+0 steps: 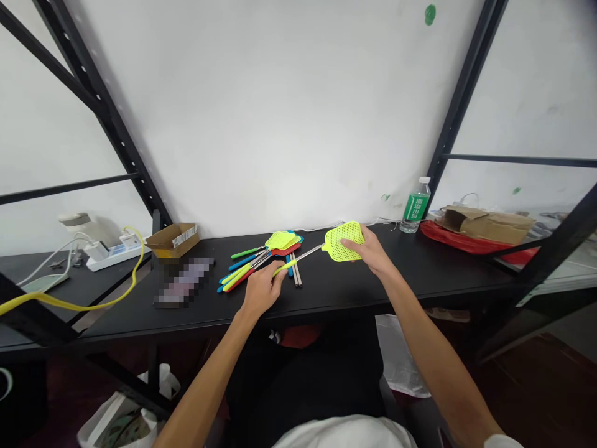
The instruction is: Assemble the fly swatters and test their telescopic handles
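Holding yellow swatter [333,242] by both ends, presumably for steadiness: left hand [262,287] is gripping handle [286,267], right hand [372,251] pinching head [342,232].

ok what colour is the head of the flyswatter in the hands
The flyswatter head is fluorescent yellow, clearest in the head view.

A black table [336,283] bears fly swatters [278,240], a carton [171,252], a bottle [415,206].

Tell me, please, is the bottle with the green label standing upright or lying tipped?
Upright: the bottle stands on its base on the black table, its white cap at the top.
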The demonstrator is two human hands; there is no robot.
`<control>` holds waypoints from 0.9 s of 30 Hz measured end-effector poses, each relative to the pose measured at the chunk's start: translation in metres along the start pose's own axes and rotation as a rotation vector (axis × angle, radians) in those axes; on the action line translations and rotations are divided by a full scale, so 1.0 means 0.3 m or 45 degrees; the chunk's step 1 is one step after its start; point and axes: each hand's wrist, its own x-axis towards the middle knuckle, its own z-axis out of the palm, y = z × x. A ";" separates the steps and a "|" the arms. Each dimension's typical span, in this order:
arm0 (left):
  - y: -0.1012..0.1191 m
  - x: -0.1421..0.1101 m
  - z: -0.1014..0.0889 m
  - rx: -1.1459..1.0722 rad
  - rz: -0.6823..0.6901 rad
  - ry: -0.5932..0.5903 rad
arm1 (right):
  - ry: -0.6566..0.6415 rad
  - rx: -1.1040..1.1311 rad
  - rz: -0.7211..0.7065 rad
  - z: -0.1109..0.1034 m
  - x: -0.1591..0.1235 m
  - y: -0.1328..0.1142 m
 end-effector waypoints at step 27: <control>-0.006 -0.004 -0.003 -0.048 0.024 -0.022 | 0.166 0.019 -0.036 -0.028 0.019 0.018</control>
